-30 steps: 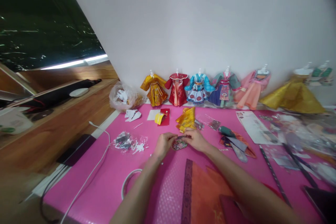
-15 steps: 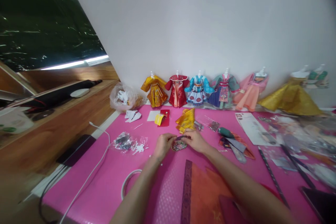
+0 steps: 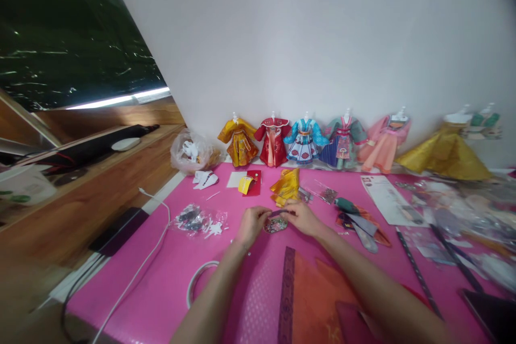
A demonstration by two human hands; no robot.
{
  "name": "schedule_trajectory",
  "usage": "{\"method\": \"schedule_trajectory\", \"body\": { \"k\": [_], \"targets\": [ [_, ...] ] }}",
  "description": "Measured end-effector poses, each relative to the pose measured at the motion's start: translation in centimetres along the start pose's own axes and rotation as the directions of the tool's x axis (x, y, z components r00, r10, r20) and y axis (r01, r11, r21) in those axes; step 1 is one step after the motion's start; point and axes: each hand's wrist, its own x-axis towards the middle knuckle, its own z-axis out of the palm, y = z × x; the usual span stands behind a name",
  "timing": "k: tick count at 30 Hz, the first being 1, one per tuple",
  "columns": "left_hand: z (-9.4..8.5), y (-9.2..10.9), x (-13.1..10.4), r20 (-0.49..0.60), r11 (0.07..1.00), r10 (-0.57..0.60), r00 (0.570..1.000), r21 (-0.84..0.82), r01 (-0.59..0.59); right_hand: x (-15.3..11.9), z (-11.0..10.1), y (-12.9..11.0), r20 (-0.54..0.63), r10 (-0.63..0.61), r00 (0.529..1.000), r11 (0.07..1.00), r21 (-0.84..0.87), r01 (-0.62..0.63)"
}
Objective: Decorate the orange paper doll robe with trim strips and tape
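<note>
My left hand (image 3: 253,224) and my right hand (image 3: 301,217) pinch the two ends of a short dark purple strip (image 3: 278,214), which looks like fabric, stretched between them. Just below the strip, on the pink table cover (image 3: 161,279), is an oval piece with a colourful floral pattern (image 3: 276,226). Whether the strip touches it I cannot tell. Crumpled yellow fabric (image 3: 284,188) lies right behind my hands. Under my right forearm spreads an orange cloth (image 3: 310,290) with a dark patterned border.
Miniature robes, among them a red one (image 3: 273,142), line the wall. A roll of tape (image 3: 196,282) lies beside my left forearm. Plastic bags with white pieces (image 3: 215,227) are on the left, a white cable (image 3: 149,247) beyond them. Fabric scraps (image 3: 365,226) and a dotted stick (image 3: 417,269) lie right.
Both hands keep almost the same place and grip on the strip. The whole view has shifted very slightly.
</note>
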Motion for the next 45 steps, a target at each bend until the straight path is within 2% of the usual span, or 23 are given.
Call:
{"method": "schedule_trajectory", "body": {
  "k": [9, 22, 45],
  "targets": [
    [0.4, 0.2, 0.0, -0.003, 1.000, 0.010, 1.000, 0.012, -0.010, -0.2, -0.2, -0.3, -0.005, 0.003, 1.000, 1.000, 0.002, -0.003],
    [0.8, -0.2, 0.1, -0.005, 0.999, 0.024, 1.000, 0.024, -0.024, 0.1, 0.5, 0.4, -0.001, 0.022, 1.000, 0.999, -0.045, -0.022],
    [0.6, 1.3, -0.5, 0.000, 0.997, 0.047, 0.999, 0.053, -0.047, -0.4, -0.6, -0.9, -0.019, 0.039, 0.999, 0.993, -0.110, -0.041]
  ]
}}
